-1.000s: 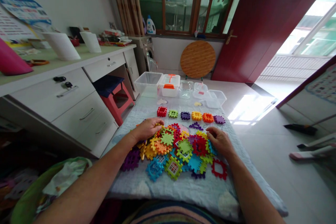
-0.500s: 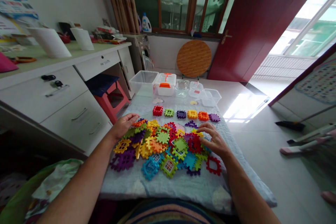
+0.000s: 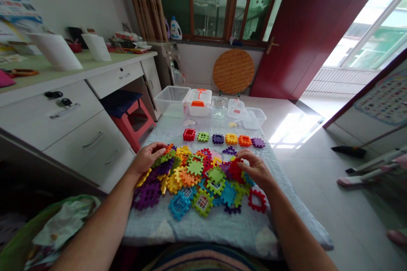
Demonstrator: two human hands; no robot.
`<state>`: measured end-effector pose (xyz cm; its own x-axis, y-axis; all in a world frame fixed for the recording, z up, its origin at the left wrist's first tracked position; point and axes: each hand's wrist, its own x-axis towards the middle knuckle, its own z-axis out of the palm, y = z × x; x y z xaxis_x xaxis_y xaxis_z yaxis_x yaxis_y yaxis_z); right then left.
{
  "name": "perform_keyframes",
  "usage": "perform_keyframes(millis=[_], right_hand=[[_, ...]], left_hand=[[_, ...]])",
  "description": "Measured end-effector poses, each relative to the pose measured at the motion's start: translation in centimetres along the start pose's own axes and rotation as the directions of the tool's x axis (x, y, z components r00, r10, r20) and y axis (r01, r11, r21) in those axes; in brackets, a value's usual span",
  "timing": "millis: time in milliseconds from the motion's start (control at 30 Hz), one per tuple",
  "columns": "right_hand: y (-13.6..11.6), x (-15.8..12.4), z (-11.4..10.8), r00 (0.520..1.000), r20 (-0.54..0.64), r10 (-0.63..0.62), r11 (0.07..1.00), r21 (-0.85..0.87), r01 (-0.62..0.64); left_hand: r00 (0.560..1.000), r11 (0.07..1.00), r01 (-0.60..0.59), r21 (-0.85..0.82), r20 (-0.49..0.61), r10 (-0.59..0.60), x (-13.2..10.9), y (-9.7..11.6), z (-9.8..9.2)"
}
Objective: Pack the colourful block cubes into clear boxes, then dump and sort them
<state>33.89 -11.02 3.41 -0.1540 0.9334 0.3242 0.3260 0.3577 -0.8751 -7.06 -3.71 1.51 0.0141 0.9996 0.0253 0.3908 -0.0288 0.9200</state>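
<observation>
A heap of colourful plastic interlocking tiles (image 3: 187, 178) with notched edges lies on the cloth-covered table. My left hand (image 3: 146, 159) is at the heap's left side, thumb and fingers closed around the edges of tiles there. An orange tile (image 3: 169, 148) and a tilted green tile (image 3: 164, 158) are at its fingertips; which one it grips is partly hidden. On the right, my right hand (image 3: 256, 168) pinches a red tile (image 3: 235, 170) between thumb and fingers. A red open-frame tile (image 3: 257, 200) lies flat below that hand.
Behind the heap runs a row of assembled blocks, from a red block (image 3: 189, 134) to a purple block (image 3: 257, 142). Clear plastic bins (image 3: 172, 96) and a white lidded box (image 3: 199, 102) stand at the far end. A red stool (image 3: 132, 120) stands left of the table.
My right hand has closed on the red tile and shifted it slightly. My left hand has moved down into the heap's edge, and a yellow tile beside it has tipped.
</observation>
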Motion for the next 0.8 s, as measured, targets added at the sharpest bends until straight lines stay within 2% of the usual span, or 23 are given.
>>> perform_keyframes(millis=[100, 200, 267, 333, 433, 533, 700, 800], right_hand=[[0.5, 0.2, -0.1, 0.985, -0.162, 0.065, 0.997, 0.042, -0.059], [0.8, 0.2, -0.1, 0.968, -0.248, 0.041, 0.995, -0.082, -0.063], [0.5, 0.2, -0.1, 0.981, -0.193, 0.004, 0.986, -0.162, -0.036], [-0.1, 0.1, -0.1, 0.998, -0.061, -0.008, 0.981, -0.195, -0.004], [-0.8, -0.1, -0.3, 0.995, 0.103, -0.005, 0.982, -0.190, 0.025], [-0.8, -0.3, -0.8, 0.994, 0.108, 0.030, 0.981, -0.194, -0.008], [0.3, -0.8, -1.7, 0.972, 0.111, 0.209, 0.944, -0.282, -0.171], [0.7, -1.0, -1.9, 0.966, 0.131, 0.224, 0.933, -0.316, -0.174]], left_hand=[[1.000, 1.000, -0.011, 0.020, -0.001, 0.011, -0.1, 0.0, 0.0], [1.000, 1.000, -0.003, 0.007, -0.008, 0.003, -0.1, -0.1, -0.1], [1.000, 1.000, -0.002, 0.004, -0.013, 0.002, -0.1, -0.3, -0.2], [1.000, 1.000, -0.005, 0.011, -0.022, 0.005, 0.0, -0.4, -0.3], [1.000, 1.000, -0.003, 0.015, -0.030, 0.004, 0.1, -0.6, -0.3], [0.999, 1.000, 0.001, 0.020, -0.045, 0.000, 0.0, -0.5, -0.3], [0.999, 1.000, 0.016, 0.013, -0.049, -0.015, -0.3, -0.1, -0.3], [0.999, 1.000, 0.027, 0.008, -0.043, -0.027, -0.4, -0.1, -0.3]])
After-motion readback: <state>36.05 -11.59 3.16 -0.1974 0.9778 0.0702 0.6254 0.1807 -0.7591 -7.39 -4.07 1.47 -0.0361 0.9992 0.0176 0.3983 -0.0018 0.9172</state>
